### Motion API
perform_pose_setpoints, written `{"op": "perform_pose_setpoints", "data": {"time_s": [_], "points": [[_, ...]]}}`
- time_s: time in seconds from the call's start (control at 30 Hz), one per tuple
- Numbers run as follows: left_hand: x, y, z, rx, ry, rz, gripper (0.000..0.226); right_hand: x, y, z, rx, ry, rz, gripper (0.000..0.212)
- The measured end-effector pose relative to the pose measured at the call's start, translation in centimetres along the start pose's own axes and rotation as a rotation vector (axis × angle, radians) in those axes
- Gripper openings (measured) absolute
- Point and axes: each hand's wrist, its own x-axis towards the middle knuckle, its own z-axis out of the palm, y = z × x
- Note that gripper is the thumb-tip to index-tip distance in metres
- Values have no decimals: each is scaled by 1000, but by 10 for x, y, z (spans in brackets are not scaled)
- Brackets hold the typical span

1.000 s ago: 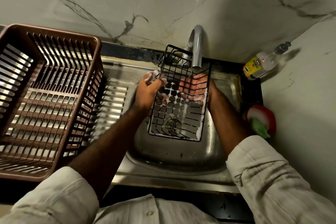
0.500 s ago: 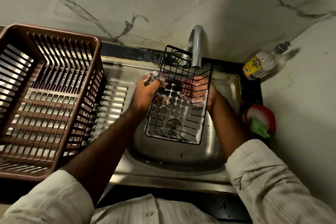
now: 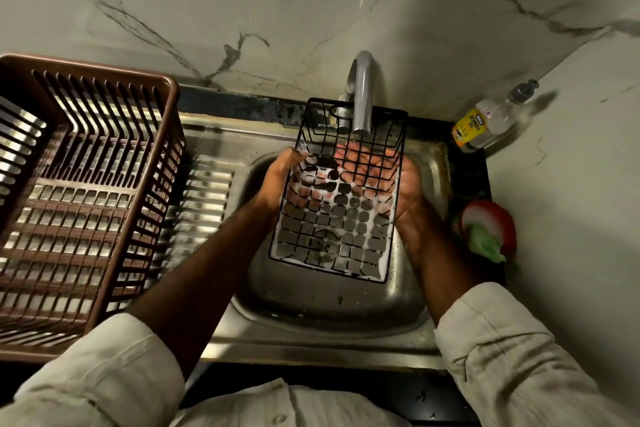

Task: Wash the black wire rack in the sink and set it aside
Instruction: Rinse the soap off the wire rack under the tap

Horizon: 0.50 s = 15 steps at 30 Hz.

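Note:
I hold the black wire rack [image 3: 327, 269] tilted over the steel sink [image 3: 311, 329], its far end under the tap [image 3: 362, 97]. Water runs from the spout onto it. White foam clings to the grid and the near edge. My left hand [image 3: 280, 177] grips the rack's left edge, thumb on top and fingers curled beneath. My right hand [image 3: 407, 184] lies flat against the rack's underside at the right edge, its fingers showing through the wires below the spout.
A brown plastic dish basket [image 3: 131, 74] stands on the ribbed draining board [image 3: 204, 198] to the left. A dishwash bottle [image 3: 485, 125] leans in the back right corner. A red holder with a green scrubber [image 3: 488, 229] sits right of the sink. Marble walls close the back and right.
The rack has shifted slightly toward me under the running tap. Both hands keep their places on it, with the right fingers moving a little beneath the grid.

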Motion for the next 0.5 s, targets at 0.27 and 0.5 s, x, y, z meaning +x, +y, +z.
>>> {"op": "perform_pose_setpoints", "data": {"time_s": [0.27,0.5], "points": [[-1,-6,0,-29,-28,-109,44,-7,9,-8,15,-21,39,60],[-5,-10,3,-27,-91,-165,47,-51,4,18,-92,178,-55,34]]}}
